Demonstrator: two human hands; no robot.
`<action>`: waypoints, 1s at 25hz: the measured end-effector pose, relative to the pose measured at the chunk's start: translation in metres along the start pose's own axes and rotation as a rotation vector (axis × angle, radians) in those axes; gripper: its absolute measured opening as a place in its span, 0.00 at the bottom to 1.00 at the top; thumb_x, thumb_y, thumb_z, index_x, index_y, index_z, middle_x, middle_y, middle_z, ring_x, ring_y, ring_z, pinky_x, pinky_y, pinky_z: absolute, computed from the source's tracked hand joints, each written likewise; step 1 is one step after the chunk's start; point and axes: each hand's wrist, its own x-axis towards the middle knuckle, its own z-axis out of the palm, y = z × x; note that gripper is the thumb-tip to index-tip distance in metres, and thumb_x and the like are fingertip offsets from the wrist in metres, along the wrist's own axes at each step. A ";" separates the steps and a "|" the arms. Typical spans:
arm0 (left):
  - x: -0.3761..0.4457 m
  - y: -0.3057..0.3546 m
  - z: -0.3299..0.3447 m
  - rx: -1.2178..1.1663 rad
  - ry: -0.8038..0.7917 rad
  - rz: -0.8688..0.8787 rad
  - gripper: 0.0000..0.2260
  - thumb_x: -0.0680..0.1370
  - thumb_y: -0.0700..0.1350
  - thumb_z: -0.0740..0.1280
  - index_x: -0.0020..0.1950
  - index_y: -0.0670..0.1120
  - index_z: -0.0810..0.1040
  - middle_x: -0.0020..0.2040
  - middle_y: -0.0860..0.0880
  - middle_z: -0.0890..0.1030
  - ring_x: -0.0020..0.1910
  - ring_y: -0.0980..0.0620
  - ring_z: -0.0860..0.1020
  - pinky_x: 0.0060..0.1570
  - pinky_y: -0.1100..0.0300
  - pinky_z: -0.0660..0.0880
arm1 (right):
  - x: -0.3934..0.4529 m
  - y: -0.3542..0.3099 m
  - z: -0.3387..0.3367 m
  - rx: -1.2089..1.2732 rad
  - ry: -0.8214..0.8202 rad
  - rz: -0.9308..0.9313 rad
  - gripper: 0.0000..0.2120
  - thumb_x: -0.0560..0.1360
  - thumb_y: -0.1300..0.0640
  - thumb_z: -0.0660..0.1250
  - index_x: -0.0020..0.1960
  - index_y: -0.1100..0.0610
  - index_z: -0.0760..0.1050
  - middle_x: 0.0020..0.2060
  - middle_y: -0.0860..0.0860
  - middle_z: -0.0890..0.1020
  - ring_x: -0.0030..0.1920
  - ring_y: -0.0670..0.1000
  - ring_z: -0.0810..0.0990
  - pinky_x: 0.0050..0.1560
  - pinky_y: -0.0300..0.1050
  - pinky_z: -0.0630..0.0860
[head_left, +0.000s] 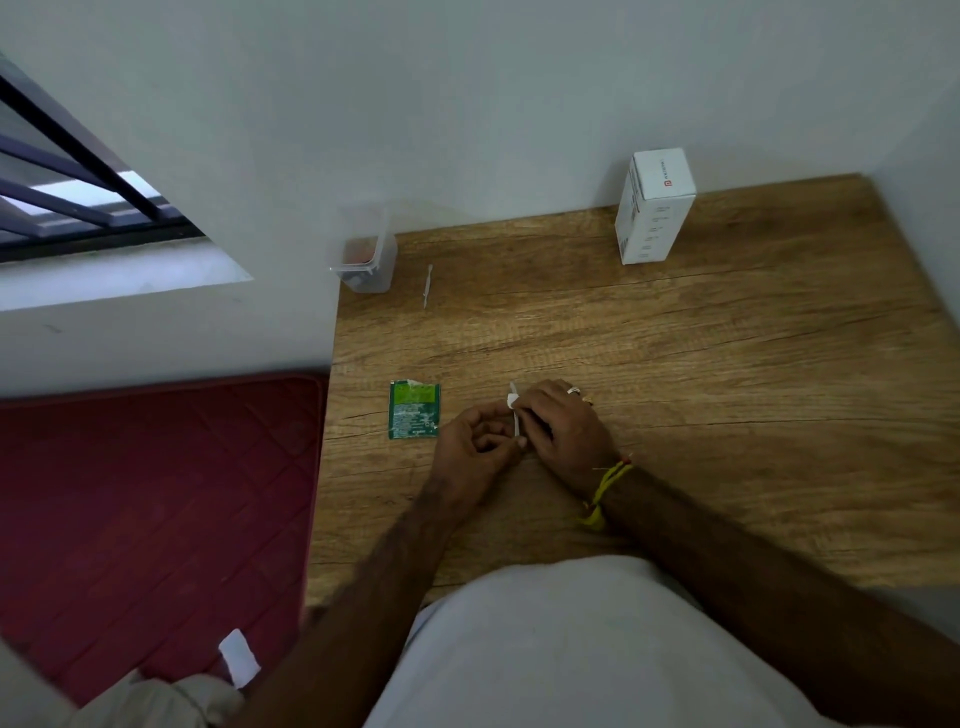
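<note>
Two hands, the left hand and the right hand, were held close together just right of the green sachet, each pinched on one end of a thin white strip. Peeling or unfolding of that strip was judged to be the step in hand, so a small, steady pull apart would be called for next. Bare worktop was left far to the right of the sachet, while the worktop's left edge lay close beyond it.

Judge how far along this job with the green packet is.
Done: the flat green packet lies on the wooden table, top edge torn open. In hand: the left hand and right hand both pinch a thin white strip. Left: finishing with that strip; the clear plastic tub stands apart, untouched.
</note>
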 end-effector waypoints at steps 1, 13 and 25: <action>0.000 0.000 0.001 -0.003 0.006 0.000 0.22 0.72 0.33 0.75 0.64 0.40 0.77 0.52 0.42 0.85 0.51 0.45 0.84 0.51 0.54 0.82 | -0.001 0.000 0.000 0.000 -0.002 -0.001 0.10 0.80 0.58 0.60 0.55 0.59 0.79 0.49 0.52 0.79 0.49 0.50 0.76 0.50 0.47 0.76; 0.006 0.006 -0.001 0.015 -0.027 0.003 0.26 0.71 0.30 0.75 0.65 0.44 0.74 0.48 0.42 0.84 0.42 0.50 0.83 0.45 0.59 0.82 | -0.005 0.000 -0.002 -0.051 -0.040 -0.029 0.10 0.80 0.58 0.60 0.55 0.58 0.79 0.50 0.53 0.80 0.50 0.53 0.77 0.50 0.52 0.76; 0.010 -0.003 -0.003 0.043 -0.023 0.000 0.26 0.71 0.31 0.76 0.67 0.41 0.75 0.46 0.41 0.83 0.39 0.54 0.81 0.44 0.61 0.81 | -0.010 0.002 -0.005 -0.057 -0.089 -0.024 0.09 0.80 0.60 0.63 0.57 0.57 0.79 0.51 0.52 0.80 0.51 0.53 0.77 0.52 0.53 0.75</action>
